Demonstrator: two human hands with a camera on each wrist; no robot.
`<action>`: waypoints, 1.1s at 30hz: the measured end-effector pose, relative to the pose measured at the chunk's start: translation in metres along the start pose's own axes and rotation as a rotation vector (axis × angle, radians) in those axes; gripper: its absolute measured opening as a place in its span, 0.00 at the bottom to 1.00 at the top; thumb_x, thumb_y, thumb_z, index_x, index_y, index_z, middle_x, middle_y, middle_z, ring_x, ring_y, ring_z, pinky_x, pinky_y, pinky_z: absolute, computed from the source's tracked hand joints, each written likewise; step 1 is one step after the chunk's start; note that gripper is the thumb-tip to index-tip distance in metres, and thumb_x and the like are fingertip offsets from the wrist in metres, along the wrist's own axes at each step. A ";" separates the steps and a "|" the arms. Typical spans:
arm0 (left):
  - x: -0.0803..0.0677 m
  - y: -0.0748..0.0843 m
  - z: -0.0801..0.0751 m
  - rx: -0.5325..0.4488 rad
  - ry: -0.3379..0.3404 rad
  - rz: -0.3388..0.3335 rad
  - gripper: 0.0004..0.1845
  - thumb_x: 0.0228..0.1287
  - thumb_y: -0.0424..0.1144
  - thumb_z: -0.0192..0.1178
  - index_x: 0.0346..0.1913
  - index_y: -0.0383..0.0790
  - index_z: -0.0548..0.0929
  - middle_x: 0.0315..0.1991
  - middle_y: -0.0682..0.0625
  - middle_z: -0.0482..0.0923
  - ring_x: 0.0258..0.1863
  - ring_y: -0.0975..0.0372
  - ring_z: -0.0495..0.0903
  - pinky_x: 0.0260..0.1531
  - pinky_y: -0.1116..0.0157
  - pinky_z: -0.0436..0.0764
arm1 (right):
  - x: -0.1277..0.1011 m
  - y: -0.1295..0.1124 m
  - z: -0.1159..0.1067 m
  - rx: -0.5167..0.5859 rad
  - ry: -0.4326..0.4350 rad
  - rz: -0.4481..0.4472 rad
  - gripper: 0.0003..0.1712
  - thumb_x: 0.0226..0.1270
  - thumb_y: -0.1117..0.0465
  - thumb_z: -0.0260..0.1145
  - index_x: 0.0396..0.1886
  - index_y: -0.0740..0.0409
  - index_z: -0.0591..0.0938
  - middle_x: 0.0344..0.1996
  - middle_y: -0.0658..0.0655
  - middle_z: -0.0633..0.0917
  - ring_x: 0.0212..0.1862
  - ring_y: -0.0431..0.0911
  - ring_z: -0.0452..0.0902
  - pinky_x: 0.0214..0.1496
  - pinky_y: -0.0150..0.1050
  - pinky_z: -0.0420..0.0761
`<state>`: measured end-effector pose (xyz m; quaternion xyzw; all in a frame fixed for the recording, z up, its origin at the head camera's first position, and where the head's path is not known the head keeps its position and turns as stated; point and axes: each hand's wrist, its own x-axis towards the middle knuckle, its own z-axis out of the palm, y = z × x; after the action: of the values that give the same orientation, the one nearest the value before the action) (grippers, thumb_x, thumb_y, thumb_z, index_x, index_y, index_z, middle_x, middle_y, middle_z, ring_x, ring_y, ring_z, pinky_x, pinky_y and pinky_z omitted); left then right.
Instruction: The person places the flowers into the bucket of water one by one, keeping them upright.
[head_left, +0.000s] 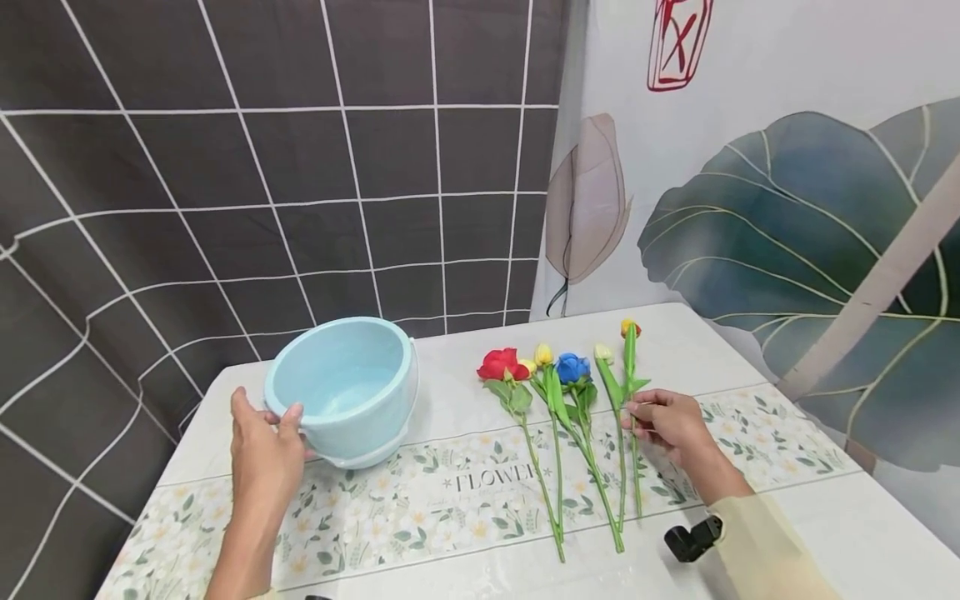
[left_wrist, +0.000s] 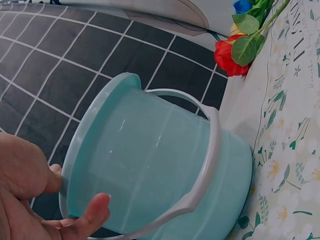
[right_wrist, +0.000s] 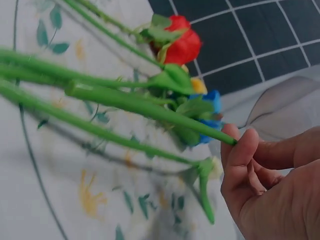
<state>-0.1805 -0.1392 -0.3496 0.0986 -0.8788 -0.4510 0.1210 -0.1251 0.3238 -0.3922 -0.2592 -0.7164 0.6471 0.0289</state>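
Observation:
In the head view my left hand [head_left: 264, 454] is at the near left side of a light blue bucket [head_left: 367, 417], thumb against its outer wall and fingers at the rim. The left wrist view shows the bucket's white handle [left_wrist: 212, 145] hanging down along its side. My right hand [head_left: 667, 421] pinches the green stem of a red-and-yellow artificial tulip [head_left: 631, 354] between thumb and fingers. Close beside that stem lies a pale yellow tulip [head_left: 604, 360]. In the right wrist view the pinched stem [right_wrist: 150, 112] points toward the camera, its cut end nearest.
Left of the right hand lie a red rose [head_left: 501, 364], a yellow tulip [head_left: 543, 356] and a blue rose [head_left: 573, 368], stems toward the person. They lie on a white table [head_left: 420, 575] with a floral-printed band. A dark gridded curtain [head_left: 285, 158] hangs behind.

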 end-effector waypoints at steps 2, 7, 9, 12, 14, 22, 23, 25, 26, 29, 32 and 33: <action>-0.001 0.000 0.000 -0.009 0.004 0.003 0.39 0.76 0.44 0.44 0.76 0.39 0.32 0.50 0.34 0.63 0.31 0.51 0.82 0.23 0.65 0.85 | -0.002 -0.005 0.002 0.031 -0.015 -0.026 0.16 0.72 0.68 0.58 0.55 0.71 0.70 0.29 0.55 0.85 0.27 0.42 0.83 0.23 0.30 0.85; -0.001 0.000 0.001 -0.019 0.019 -0.001 0.39 0.76 0.44 0.44 0.76 0.39 0.32 0.49 0.36 0.64 0.33 0.51 0.81 0.26 0.64 0.80 | -0.007 -0.015 0.009 0.069 -0.041 -0.089 0.21 0.72 0.67 0.58 0.59 0.73 0.68 0.30 0.53 0.83 0.30 0.41 0.83 0.27 0.30 0.87; -0.001 0.001 0.002 -0.029 0.028 -0.008 0.39 0.76 0.44 0.45 0.76 0.39 0.33 0.49 0.37 0.64 0.36 0.50 0.80 0.28 0.63 0.78 | -0.009 -0.020 0.012 0.076 -0.046 -0.106 0.21 0.71 0.67 0.59 0.59 0.73 0.68 0.30 0.53 0.83 0.31 0.41 0.84 0.29 0.30 0.88; -0.001 0.003 0.002 -0.054 0.031 -0.021 0.39 0.76 0.44 0.46 0.76 0.38 0.34 0.49 0.37 0.65 0.39 0.49 0.79 0.33 0.61 0.78 | -0.012 -0.028 0.017 0.099 -0.059 -0.137 0.20 0.71 0.66 0.59 0.58 0.71 0.68 0.32 0.53 0.83 0.32 0.40 0.85 0.31 0.30 0.89; 0.000 0.004 0.002 -0.070 0.025 -0.030 0.40 0.76 0.44 0.46 0.76 0.38 0.34 0.49 0.38 0.66 0.40 0.50 0.80 0.34 0.62 0.80 | -0.015 -0.033 0.021 0.109 -0.071 -0.163 0.20 0.71 0.66 0.59 0.58 0.71 0.69 0.32 0.51 0.83 0.33 0.40 0.85 0.32 0.29 0.89; 0.002 0.004 -0.003 -0.187 -0.035 -0.088 0.40 0.75 0.42 0.49 0.76 0.36 0.36 0.54 0.37 0.65 0.37 0.57 0.85 0.28 0.77 0.83 | -0.019 -0.056 0.045 0.198 -0.101 -0.228 0.15 0.71 0.67 0.60 0.54 0.67 0.71 0.30 0.49 0.82 0.32 0.40 0.84 0.33 0.28 0.89; 0.003 0.005 -0.003 -0.206 -0.040 -0.099 0.39 0.75 0.42 0.49 0.76 0.37 0.37 0.54 0.37 0.64 0.37 0.59 0.85 0.30 0.77 0.83 | -0.019 -0.059 0.049 0.214 -0.103 -0.232 0.14 0.71 0.67 0.60 0.53 0.65 0.72 0.30 0.48 0.82 0.32 0.40 0.84 0.33 0.28 0.89; 0.003 0.005 -0.004 -0.240 -0.052 -0.114 0.39 0.75 0.42 0.50 0.76 0.37 0.39 0.54 0.39 0.64 0.35 0.63 0.85 0.33 0.78 0.84 | -0.019 -0.064 0.056 0.249 -0.110 -0.239 0.12 0.70 0.67 0.60 0.50 0.64 0.73 0.29 0.48 0.83 0.32 0.40 0.84 0.33 0.27 0.89; 0.003 0.005 -0.004 -0.261 -0.056 -0.119 0.39 0.75 0.42 0.50 0.76 0.37 0.40 0.54 0.39 0.64 0.35 0.65 0.84 0.34 0.79 0.84 | -0.018 -0.067 0.059 0.269 -0.108 -0.245 0.11 0.69 0.67 0.61 0.50 0.63 0.74 0.29 0.49 0.83 0.31 0.40 0.84 0.32 0.28 0.89; 0.004 0.004 -0.004 -0.319 -0.070 -0.123 0.38 0.74 0.41 0.50 0.76 0.37 0.42 0.54 0.40 0.63 0.31 0.69 0.83 0.37 0.79 0.85 | -0.019 -0.075 0.068 0.287 -0.120 -0.266 0.11 0.70 0.66 0.61 0.49 0.63 0.74 0.30 0.50 0.83 0.31 0.40 0.84 0.34 0.28 0.89; 0.004 0.002 -0.004 -0.372 -0.078 -0.126 0.37 0.74 0.40 0.51 0.76 0.36 0.43 0.52 0.41 0.62 0.29 0.72 0.81 0.38 0.79 0.86 | -0.018 -0.083 0.076 0.312 -0.139 -0.279 0.12 0.69 0.66 0.62 0.49 0.65 0.74 0.31 0.51 0.82 0.33 0.41 0.85 0.36 0.28 0.89; 0.004 0.002 -0.004 -0.387 -0.080 -0.126 0.37 0.74 0.39 0.51 0.76 0.36 0.43 0.51 0.41 0.61 0.28 0.73 0.81 0.39 0.78 0.86 | -0.019 -0.086 0.079 0.314 -0.152 -0.276 0.12 0.69 0.65 0.61 0.49 0.64 0.73 0.31 0.51 0.82 0.33 0.41 0.85 0.37 0.28 0.89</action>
<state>-0.1837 -0.1422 -0.3456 0.1104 -0.7719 -0.6217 0.0743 -0.1677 0.2417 -0.3181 -0.1015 -0.6357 0.7583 0.1030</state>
